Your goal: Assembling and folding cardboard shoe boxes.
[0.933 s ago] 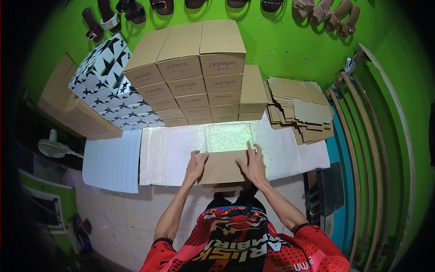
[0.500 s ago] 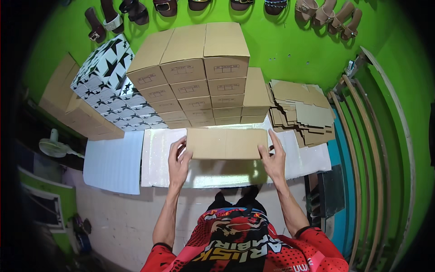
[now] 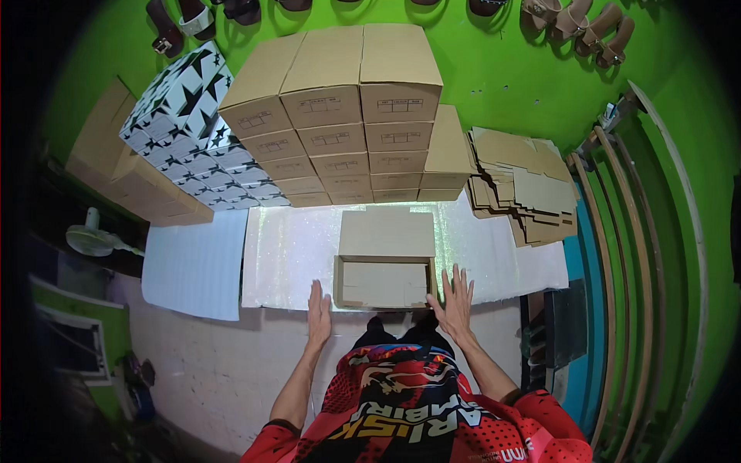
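Observation:
A brown cardboard box sits at the near edge of the table with its lid tipped back toward the far side, so its bare inside shows. Just left of the box, my left hand is held with straight fingers, apart from the box wall and holding nothing. At the box's right near corner, my right hand has its fingers spread; the thumb is at or very near the corner, and I cannot tell if it touches.
Closed brown boxes are stacked along the green wall, beside star-patterned boxes. Flattened cardboard lies piled at the right. The table has a shiny pale cover. A fan stands left; wooden rails rise right.
The box, earlier gripped at both ends between my hands, now rests at the table's near edge with its lid open. Both hands have let go and moved down toward me.

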Tool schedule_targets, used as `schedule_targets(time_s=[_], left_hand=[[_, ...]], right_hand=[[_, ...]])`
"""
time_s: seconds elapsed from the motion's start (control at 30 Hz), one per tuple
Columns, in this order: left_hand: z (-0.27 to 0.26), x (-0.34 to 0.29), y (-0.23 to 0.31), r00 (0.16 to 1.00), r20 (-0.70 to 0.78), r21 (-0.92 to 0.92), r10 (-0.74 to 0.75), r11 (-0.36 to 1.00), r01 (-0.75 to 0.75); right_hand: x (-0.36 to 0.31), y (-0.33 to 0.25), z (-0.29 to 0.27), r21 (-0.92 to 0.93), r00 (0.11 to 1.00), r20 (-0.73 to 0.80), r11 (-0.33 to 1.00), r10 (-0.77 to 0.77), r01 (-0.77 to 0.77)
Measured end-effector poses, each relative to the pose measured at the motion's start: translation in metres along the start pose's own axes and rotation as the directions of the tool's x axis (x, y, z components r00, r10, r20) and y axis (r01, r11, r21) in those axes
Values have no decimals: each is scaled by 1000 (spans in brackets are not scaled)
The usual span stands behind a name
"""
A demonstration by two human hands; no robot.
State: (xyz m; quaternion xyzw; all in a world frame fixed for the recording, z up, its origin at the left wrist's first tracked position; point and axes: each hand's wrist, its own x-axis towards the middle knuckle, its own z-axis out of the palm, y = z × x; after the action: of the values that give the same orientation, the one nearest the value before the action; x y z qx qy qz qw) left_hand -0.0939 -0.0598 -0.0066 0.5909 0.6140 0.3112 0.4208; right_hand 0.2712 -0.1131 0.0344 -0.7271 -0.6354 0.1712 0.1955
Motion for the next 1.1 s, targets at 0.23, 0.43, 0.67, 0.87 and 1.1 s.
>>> schedule_targets(time_s=[0.23, 0.43, 0.67, 0.87, 1.1], left_hand=[[14, 41, 25, 932, 324, 428, 162, 854, -297], [12, 40, 30, 910, 371, 550, 186, 746, -376], [16, 45, 26, 901, 371, 490, 225, 776, -396], [13, 47, 23, 885, 400, 452, 237, 789, -416], [10, 45, 24, 889, 396, 467, 229, 784, -409]], right_hand=[[38, -9, 31, -6, 992, 110, 999, -53, 54], [53, -1, 25, 4, 989, 139, 999, -53, 53], [60, -2, 23, -214, 977, 103, 955, -185, 204], [63, 14, 11, -214, 968, 164, 951, -189, 222], [139, -10, 1, -134, 994, -35, 986, -108, 102]])
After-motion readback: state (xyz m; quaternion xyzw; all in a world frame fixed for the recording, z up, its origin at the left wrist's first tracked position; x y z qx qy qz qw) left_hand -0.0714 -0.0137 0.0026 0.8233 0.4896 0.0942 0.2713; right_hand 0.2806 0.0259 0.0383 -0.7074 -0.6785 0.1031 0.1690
